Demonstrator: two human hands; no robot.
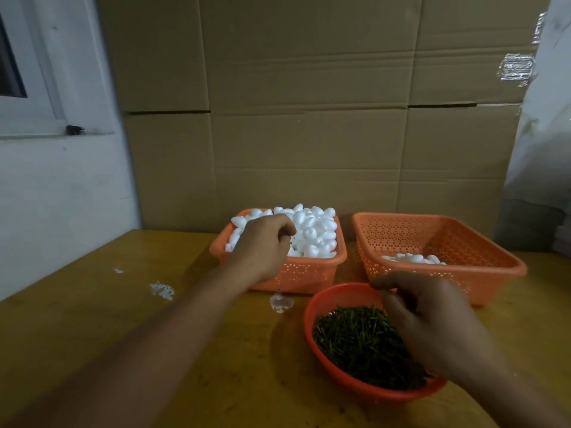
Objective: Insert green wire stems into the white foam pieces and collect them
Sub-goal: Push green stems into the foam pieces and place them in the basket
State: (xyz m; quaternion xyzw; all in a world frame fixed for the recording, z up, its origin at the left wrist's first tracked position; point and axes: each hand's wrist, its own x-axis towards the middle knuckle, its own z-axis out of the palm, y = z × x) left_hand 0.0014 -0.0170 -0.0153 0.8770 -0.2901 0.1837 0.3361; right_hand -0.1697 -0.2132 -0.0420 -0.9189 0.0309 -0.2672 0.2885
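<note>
Wooden worktop point(129, 319), yellow-brown, with white smears left of centre. Left basket point(309, 273), orange, perforated, heaped full with white foam pieces point(315, 230). Left hand point(262, 245) reaching into that basket from the near-left edge, fingers curled down into the heap; whether a foam piece is held: cannot tell, fingertips hidden behind the knuckles. Right basket point(463, 242), orange, perforated, larger, just beside the first and apart from it; only a few foam pieces point(414, 258) lying on its floor near the front wall, stems on them not discernible. Round red bowl point(321, 301) in front of both baskets, nearest to the camera, holding a loose pile of green wire stems point(358, 341). Right hand point(432, 322) over the right half of the bowl, covering part of the pile; fingers bent, thumb and forefinger drawn close together above the far rim; too blurred to tell whether a stem is pinched between them. Both forearms bare, entering from the bottom edge. Stacked cardboard boxes point(309, 103) standing directly behind the baskets as a backdrop. White wall point(61, 196) to the left with a window frame point(37, 112) in the upper corner. Pale plastic sheet point(540, 134) hanging at the right edge.
</note>
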